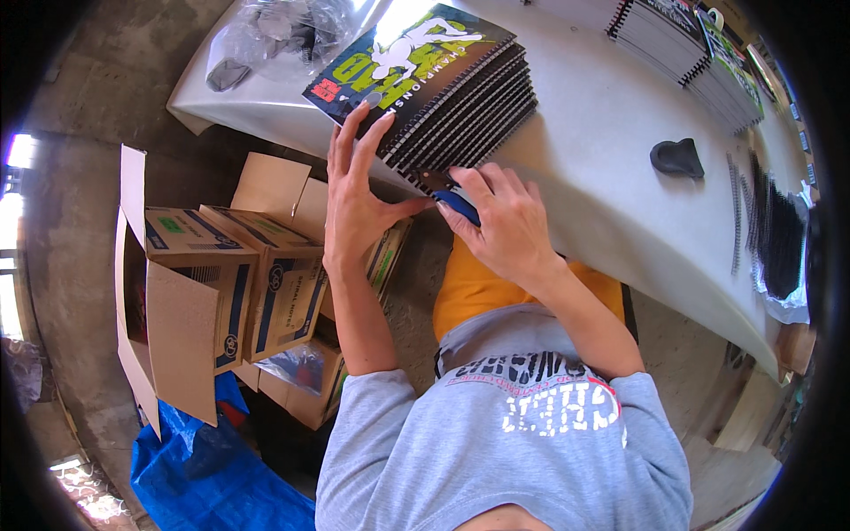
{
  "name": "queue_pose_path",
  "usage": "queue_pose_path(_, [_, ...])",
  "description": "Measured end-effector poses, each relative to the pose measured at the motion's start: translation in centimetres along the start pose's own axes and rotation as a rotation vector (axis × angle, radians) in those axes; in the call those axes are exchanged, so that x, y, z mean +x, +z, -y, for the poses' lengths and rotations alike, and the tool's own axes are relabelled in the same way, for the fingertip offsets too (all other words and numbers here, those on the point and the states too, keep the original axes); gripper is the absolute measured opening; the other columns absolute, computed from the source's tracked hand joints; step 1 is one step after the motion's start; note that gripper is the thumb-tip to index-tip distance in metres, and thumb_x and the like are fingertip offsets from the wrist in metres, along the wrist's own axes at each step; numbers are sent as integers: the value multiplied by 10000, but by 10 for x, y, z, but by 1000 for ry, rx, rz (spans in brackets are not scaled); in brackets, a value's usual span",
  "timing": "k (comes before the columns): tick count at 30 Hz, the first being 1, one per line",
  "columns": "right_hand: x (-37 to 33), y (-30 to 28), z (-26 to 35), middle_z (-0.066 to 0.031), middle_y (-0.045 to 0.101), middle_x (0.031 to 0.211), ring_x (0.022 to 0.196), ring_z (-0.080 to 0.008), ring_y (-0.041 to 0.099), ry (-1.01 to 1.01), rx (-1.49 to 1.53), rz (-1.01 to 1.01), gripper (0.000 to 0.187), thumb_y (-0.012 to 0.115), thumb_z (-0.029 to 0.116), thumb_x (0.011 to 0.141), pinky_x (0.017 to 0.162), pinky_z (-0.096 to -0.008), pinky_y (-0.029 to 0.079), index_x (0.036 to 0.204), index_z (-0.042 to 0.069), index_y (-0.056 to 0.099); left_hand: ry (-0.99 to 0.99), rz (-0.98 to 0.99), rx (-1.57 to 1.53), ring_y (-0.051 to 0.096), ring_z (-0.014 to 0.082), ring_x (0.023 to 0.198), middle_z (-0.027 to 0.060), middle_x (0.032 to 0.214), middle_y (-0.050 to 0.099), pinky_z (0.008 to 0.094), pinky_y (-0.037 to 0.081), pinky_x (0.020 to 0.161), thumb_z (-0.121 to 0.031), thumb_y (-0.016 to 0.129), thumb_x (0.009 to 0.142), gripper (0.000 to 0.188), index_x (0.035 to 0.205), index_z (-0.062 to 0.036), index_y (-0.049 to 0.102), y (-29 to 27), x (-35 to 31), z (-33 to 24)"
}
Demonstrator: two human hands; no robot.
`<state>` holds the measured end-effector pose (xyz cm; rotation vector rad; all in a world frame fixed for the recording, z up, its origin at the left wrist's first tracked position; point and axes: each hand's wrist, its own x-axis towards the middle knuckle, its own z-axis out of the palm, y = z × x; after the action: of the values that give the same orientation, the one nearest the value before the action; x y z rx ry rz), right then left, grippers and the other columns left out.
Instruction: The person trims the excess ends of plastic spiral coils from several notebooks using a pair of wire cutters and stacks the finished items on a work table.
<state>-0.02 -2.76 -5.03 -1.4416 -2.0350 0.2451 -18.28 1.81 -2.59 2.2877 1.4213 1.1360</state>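
Observation:
A stack of spiral-bound notebooks [469,115] stands near the table's front edge, its black coils turned toward me. The top cover [416,53] is dark with a white figure and green lettering. My left hand [359,190] has its fingers spread, two fingertips resting on the cover's near left edge and its thumb stretched toward the stack's near corner. Closed around blue-handled pliers [458,206], my right hand [509,217] is at that same corner. The pliers' dark jaws are by the coil ends; I cannot tell whether they grip a coil.
Clear plastic wrapping [288,31] lies at the table's far left. More spiral notebooks [682,53] are piled at the far right. A black rounded object [677,159] and loose black coils [775,234] lie nearer. Cardboard boxes [288,296] and a blue tarp [199,473] are on the left.

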Motion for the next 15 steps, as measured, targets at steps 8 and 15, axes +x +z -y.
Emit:
queue_pose_path(8, [1,1,-7,-135,589,777,744,-385,595,181,606,186,329,536,356,879,682,-449,482,1085,100,511,-3,-3,2,325,330,1289,76,1397,369,449,308,1051,-95,860,382,982,1281,-173,476,2,2,0])
queue_pose_path(15, [-9,2,-7,-83,525,1064,1013,-248,514,-43,-1,-167,378,625,336,802,892,-482,342,1126,168,527,5,-2,-16,331,326,1282,88,1402,357,443,324,1045,-107,870,366,1013,1292,-169,464,1,1,2])
